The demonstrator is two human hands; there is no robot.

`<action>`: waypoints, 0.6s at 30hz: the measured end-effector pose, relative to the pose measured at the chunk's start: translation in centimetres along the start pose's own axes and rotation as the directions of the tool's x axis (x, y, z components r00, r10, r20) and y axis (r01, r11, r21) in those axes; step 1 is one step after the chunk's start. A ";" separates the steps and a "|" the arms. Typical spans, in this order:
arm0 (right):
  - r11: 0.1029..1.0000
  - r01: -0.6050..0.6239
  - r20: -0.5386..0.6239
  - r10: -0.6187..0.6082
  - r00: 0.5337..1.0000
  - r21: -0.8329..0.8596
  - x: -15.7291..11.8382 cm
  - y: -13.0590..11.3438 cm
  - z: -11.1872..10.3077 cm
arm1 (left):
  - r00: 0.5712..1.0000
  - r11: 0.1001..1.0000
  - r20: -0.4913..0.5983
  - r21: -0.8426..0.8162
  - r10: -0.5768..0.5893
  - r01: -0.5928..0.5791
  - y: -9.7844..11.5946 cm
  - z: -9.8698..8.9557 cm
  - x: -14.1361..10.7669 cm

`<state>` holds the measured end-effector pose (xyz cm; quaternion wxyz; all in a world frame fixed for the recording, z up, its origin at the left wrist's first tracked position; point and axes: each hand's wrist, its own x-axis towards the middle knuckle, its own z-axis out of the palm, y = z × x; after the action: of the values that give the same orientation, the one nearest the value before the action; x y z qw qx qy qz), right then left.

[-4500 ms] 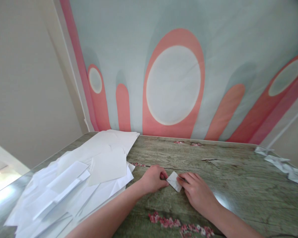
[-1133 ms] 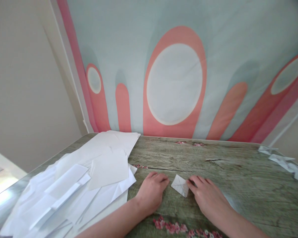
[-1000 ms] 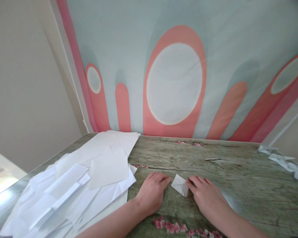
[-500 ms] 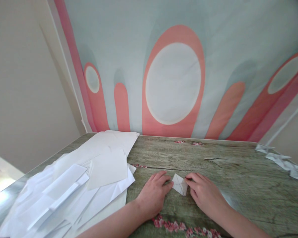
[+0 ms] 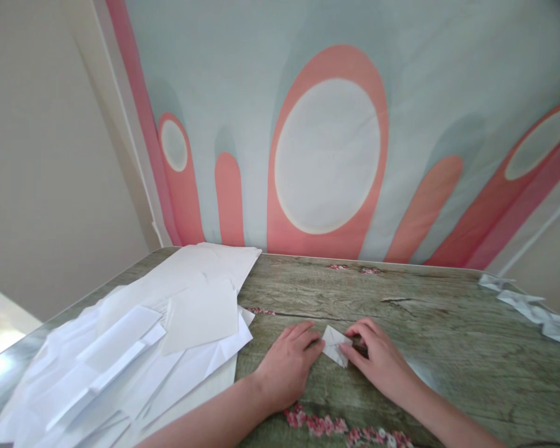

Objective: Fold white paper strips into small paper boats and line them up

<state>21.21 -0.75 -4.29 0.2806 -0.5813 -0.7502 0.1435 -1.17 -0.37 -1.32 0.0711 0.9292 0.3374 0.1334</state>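
Folded paper: a small white piece [image 5: 333,344], turned cornerwise like a diamond and creased across its face, lying on the table [image 5: 438,348] between the two hands
Left hand: palm down [image 5: 289,364], fingers loosely bent and slightly spread, the tip nearest the paper at its left corner — whether it presses there or only rests alongside, I cannot tell
Right hand: thumb [image 5: 354,356] reaching onto the paper's right side, the other fingers curled just beyond it; this hand [image 5: 380,358] is partly closed, though a firm pinch cannot be made out
Paper heap: many white sheets [image 5: 203,317] on the left part of the table, some flat, some folded, overlapping at odd angles and well apart from the diamond
Folded row: several small white pieces [image 5: 522,305] strung along the far right edge, overlapping or close together
Tabletop: grey-green wood grain, with pink blossom print [image 5: 324,425] near the hands and smaller patches farther back
Backdrop: pale blue-green sheet [image 5: 242,68] behind the table, bearing coral rounded columns — the middle one with a big white oval [image 5: 327,155]
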 end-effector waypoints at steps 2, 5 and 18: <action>1.000 0.003 -0.009 -0.003 1.000 0.011 0.0 0.1 0.4 | 1.000 1.000 0.001 0.011 0.012 -0.012 0.1 0.0 0.0; 1.000 -0.013 -0.032 0.014 0.999 0.021 0.1 0.2 0.8 | 1.000 0.999 0.008 0.022 0.030 -0.030 0.2 -0.1 0.0; 0.999 -0.015 -0.030 0.016 0.999 0.036 -0.2 -0.4 1.2 | 0.998 0.998 -0.036 0.002 0.057 -0.057 0.3 -0.1 0.0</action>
<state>20.25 -0.90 -5.07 0.3010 -0.5841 -0.7387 0.1500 -1.07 -0.57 -1.16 0.0607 0.9359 0.3121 0.1518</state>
